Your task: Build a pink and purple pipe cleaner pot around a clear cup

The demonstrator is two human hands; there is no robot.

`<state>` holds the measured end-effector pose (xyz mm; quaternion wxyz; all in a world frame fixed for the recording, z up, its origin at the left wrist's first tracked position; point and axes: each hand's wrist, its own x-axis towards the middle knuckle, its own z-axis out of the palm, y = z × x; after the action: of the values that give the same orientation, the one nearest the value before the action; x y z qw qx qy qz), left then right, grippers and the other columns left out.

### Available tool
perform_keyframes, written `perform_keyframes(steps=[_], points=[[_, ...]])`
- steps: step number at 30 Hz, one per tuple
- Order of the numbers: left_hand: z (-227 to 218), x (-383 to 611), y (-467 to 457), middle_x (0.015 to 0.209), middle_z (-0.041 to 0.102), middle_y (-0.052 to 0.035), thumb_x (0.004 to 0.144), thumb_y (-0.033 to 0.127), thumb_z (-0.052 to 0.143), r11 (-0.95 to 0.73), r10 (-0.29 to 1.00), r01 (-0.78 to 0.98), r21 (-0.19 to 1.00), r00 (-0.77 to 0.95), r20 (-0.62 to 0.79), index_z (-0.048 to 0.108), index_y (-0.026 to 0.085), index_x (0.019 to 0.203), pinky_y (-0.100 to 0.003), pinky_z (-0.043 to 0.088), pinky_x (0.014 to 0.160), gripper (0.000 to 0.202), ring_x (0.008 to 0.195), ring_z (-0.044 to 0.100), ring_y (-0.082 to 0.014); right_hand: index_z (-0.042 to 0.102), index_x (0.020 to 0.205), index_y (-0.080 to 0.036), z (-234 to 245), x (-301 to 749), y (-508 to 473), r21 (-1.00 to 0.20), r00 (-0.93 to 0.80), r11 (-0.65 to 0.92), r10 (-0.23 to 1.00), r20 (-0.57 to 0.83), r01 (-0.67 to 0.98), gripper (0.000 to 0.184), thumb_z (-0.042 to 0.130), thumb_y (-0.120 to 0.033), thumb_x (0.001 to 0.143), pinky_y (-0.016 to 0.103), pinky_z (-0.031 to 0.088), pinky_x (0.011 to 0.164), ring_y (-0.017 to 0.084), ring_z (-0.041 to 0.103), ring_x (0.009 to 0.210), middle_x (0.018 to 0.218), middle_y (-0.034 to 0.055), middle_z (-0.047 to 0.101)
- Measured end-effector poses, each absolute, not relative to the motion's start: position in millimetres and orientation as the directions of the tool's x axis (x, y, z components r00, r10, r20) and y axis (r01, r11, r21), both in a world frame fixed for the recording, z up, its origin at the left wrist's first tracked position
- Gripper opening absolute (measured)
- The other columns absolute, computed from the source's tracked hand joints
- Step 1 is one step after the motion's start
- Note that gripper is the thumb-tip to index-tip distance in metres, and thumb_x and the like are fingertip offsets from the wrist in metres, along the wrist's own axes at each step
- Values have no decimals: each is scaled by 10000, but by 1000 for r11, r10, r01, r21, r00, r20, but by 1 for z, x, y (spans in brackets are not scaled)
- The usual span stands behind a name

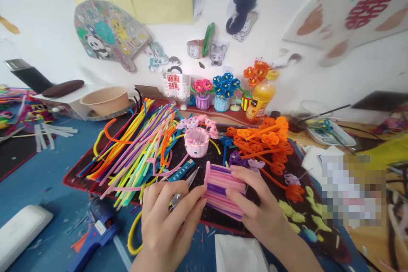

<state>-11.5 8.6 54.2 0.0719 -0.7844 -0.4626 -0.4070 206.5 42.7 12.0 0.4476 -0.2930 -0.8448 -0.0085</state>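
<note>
Over black mat (pixel 213 157): pipe-cleaner bundle (pixel 223 187), pink w/ purple, strands parallel.
L hand (pixel 165 221): fingers pinch left edge.
R hand (pixel 255 210): fingers pinch right edge.

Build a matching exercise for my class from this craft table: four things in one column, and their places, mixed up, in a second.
Things
1. pink pipe-cleaner panel
2. glue gun
3. paper bowl
4. orange flowers

Places
A. back left, near the wall
B. front left, on the blue surface
C. between the left hand and the right hand
D. right of the small pink basket

Pairs: 1-C, 2-B, 3-A, 4-D
</note>
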Motion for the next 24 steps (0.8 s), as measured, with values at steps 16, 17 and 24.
perform_keyframes(steps=[16, 17, 24], points=[[56, -17, 9, 979, 622, -19, 922, 47, 560, -485, 772, 702, 521, 63, 633, 648, 230, 1141, -270, 455, 795, 298, 918, 575, -151, 455, 1292, -298, 16, 208, 42, -607, -335, 726, 687, 645, 322, 563, 472, 73, 868, 400, 532, 1071, 218, 524, 1364, 1459, 81, 464], [57, -17, 9, 969, 634, -10, 935, 48, 536, -475, 791, 661, 581, 31, 611, 646, 238, 1131, -260, 464, 789, 294, 909, 585, -143, 448, 1288, -300, 17, 208, 42, -651, -331, 707, 706, 626, 276, 561, 477, 68, 865, 407, 510, 1087, 220, 519, 1367, 1455, 78, 472], [58, -19, 10, 982, 668, 1, 936, 93, 574, -495, 842, 462, 736, 46, 538, 685, 281, 1087, -249, 495, 811, 265, 936, 611, -141, 497, 1214, -324, 25, 211, 40, -843, -415, 537, 774, 479, 30, 389, 552, -66, 927, 459, 453, 1114, 256, 497, 1392, 1402, 79, 555]])
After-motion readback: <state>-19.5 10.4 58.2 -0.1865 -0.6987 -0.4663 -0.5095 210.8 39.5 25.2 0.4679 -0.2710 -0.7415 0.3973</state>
